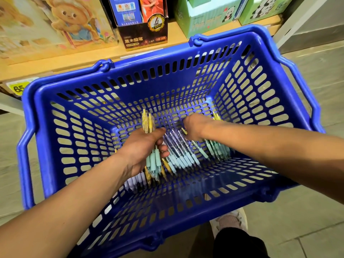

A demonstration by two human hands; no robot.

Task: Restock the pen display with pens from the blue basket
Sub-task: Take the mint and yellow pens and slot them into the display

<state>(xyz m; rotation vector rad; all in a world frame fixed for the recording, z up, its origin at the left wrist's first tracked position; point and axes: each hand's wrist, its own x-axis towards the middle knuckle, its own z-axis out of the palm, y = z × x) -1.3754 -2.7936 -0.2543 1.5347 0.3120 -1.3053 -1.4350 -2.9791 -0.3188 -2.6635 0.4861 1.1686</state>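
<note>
Head view: I am looking straight down into the blue basket (167, 58), both forearms reaching in. My left hand (141, 151) grips a bundle of pens (153, 162), its fingers (162, 147) and thumb curled round the barrels. The yellow clicker ends stick up and away from me; the pale green grips and tips point back towards me.

My right hand (193, 127) is bent down at the wrist into the loose pens (182, 155) on the basket floor. The back of the hand hides what it is doing, so I cannot tell whether it has hold of anything.

The loose pens lie side by side, their long axes running roughly far-to-near like the bundle's. They sit between the two hands and under the right one, which makes the right the nearer hand for the next pick, I judge.

The basket floor is slotted plastic, so tips could snag in it. Beyond the far rim is a wooden shelf (55, 66) carrying printed boxes (143, 25). A grey tiled floor (316, 183) lies to the right. No pen display shows.
</note>
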